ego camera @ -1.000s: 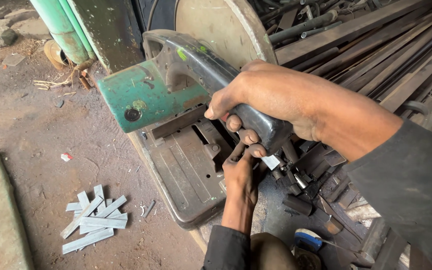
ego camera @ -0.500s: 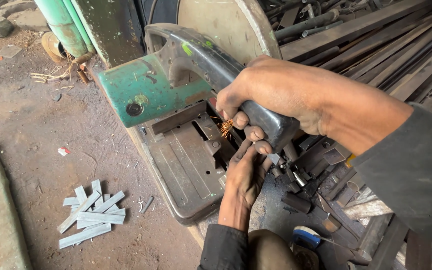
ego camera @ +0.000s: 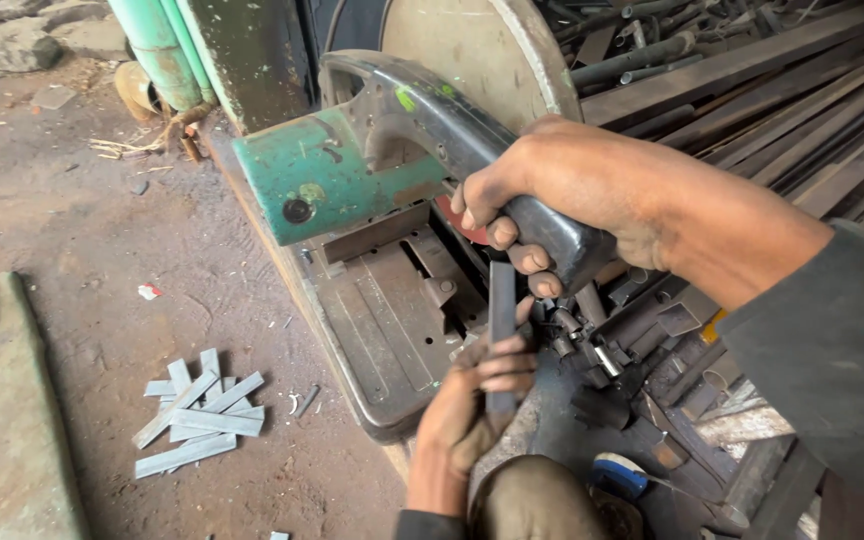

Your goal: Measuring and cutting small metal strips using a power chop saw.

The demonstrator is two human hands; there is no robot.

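A green chop saw [ego camera: 332, 180] with a large round blade guard [ego camera: 482, 60] stands on its grey base plate [ego camera: 382, 330]. My right hand [ego camera: 542, 200] is wrapped around the saw's dark handle [ego camera: 452, 130], holding the head raised. My left hand [ego camera: 477, 400] grips a flat dark metal bar [ego camera: 502, 310] that points toward the blade slot on the base. The blade itself is mostly hidden behind the handle and my right hand.
A pile of short cut flat metal strips [ego camera: 197, 415] lies on the dirt floor to the left. Long steel bars and scrap [ego camera: 772, 90] are stacked at the right. A green pipe [ego camera: 152, 50] leans at the back; a grey slab [ego camera: 2, 420] lies at far left.
The saw head has risen and the sparks at the blade are gone. My left hand has pulled back from the vise and now holds the flat bar upright.
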